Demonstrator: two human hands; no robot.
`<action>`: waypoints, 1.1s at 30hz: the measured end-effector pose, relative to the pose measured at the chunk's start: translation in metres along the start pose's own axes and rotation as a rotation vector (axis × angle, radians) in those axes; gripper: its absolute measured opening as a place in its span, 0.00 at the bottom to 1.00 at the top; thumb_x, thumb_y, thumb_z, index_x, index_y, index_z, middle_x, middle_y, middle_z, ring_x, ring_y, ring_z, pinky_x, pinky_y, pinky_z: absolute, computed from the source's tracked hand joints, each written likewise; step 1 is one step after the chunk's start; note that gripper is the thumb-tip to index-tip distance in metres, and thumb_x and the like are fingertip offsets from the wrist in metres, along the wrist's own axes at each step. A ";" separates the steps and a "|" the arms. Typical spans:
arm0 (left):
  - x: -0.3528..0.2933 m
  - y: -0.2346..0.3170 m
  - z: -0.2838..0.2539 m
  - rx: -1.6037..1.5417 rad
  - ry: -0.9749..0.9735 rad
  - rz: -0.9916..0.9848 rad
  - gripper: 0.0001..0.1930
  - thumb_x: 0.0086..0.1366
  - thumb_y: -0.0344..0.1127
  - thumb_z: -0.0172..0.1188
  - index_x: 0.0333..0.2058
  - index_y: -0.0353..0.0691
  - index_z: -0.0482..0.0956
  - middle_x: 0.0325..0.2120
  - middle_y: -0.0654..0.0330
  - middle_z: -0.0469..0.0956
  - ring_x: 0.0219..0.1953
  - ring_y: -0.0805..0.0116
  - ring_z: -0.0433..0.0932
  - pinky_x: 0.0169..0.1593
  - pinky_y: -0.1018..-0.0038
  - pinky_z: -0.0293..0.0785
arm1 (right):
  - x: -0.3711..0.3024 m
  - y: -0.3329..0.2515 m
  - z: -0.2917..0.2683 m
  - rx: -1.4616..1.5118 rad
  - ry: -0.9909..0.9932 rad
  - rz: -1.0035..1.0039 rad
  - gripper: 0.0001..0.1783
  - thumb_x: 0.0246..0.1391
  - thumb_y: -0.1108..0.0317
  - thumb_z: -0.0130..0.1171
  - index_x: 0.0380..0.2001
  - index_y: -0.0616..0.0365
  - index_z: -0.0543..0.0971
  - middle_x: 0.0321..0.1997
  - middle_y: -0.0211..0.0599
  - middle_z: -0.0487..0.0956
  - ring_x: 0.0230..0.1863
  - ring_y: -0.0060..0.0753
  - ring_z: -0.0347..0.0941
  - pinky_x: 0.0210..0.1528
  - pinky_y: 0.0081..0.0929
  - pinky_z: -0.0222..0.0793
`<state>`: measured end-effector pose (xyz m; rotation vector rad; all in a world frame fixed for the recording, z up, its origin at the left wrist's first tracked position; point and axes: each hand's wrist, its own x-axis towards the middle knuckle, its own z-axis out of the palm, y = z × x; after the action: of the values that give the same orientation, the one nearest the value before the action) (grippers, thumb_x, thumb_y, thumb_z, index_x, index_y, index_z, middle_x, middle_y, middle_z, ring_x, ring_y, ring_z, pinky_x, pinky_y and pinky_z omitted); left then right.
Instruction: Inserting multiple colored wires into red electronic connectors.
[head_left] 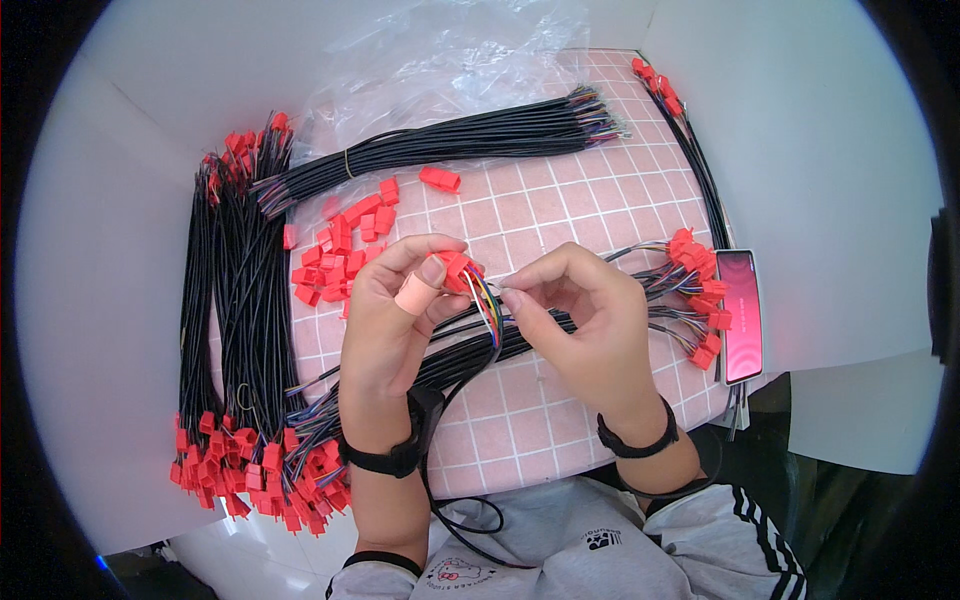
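Observation:
My left hand point(405, 290), with a bandage round its thumb, is closed on a red plastic connector housing point(459, 270). Several thin coloured wires point(488, 305) fan out of a black cable point(462, 385) below the housing, some reaching up to it. Close to the housing's right side, my right hand point(585, 305) pinches thumb and forefinger together on what looks like the end of a thin wire point(497, 289). Behind both hands lies a bundle of black cables point(515, 342), with red housings point(690, 255) on its right-hand ends.
Loose red housings point(340, 235) lie left of centre. A tied bundle of bare-ended cables point(430, 140) rests at the back by clear plastic film point(430, 50). Cable bundles with red ends point(240, 300) line the left edge. A phone point(739, 315) lies at the right edge.

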<state>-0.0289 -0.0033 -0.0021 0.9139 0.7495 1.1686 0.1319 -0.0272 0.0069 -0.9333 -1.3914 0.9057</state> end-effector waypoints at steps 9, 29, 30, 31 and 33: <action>-0.001 0.003 0.004 -0.105 -0.054 0.094 0.14 0.55 0.25 0.52 0.42 0.30 0.68 0.40 0.46 0.72 0.41 0.64 0.74 0.45 0.72 0.72 | 0.001 -0.008 -0.004 0.346 -0.119 0.327 0.06 0.46 0.78 0.55 0.29 0.66 0.71 0.27 0.32 0.74 0.28 0.15 0.70 0.31 0.12 0.66; -0.004 0.001 0.007 -0.174 -0.168 0.245 0.11 0.55 0.25 0.52 0.38 0.35 0.67 0.44 0.47 0.68 0.45 0.59 0.71 0.48 0.66 0.69 | 0.002 -0.010 -0.008 0.490 -0.218 0.450 0.05 0.48 0.75 0.54 0.29 0.67 0.75 0.27 0.30 0.74 0.26 0.16 0.68 0.29 0.13 0.66; -0.003 0.001 0.007 -0.174 -0.167 0.246 0.11 0.55 0.25 0.52 0.38 0.35 0.67 0.44 0.47 0.68 0.45 0.59 0.71 0.48 0.66 0.69 | 0.001 -0.010 -0.006 0.490 -0.219 0.449 0.05 0.48 0.75 0.54 0.29 0.67 0.75 0.27 0.30 0.74 0.26 0.16 0.68 0.29 0.13 0.66; -0.003 0.001 0.007 -0.170 -0.171 0.250 0.11 0.55 0.25 0.52 0.38 0.34 0.67 0.44 0.47 0.68 0.45 0.59 0.71 0.48 0.65 0.69 | -0.001 -0.011 -0.002 0.409 -0.139 0.390 0.05 0.46 0.77 0.55 0.28 0.67 0.74 0.27 0.31 0.74 0.26 0.16 0.69 0.28 0.14 0.66; -0.002 0.000 0.007 -0.165 -0.173 0.255 0.11 0.55 0.24 0.52 0.38 0.34 0.67 0.44 0.47 0.68 0.45 0.58 0.71 0.48 0.65 0.69 | -0.004 -0.010 0.004 0.329 -0.061 0.330 0.04 0.45 0.78 0.55 0.28 0.66 0.74 0.27 0.31 0.74 0.25 0.16 0.69 0.27 0.14 0.67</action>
<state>-0.0235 -0.0071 0.0011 0.9766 0.3981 1.3338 0.1276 -0.0347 0.0144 -0.8989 -1.1093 1.3755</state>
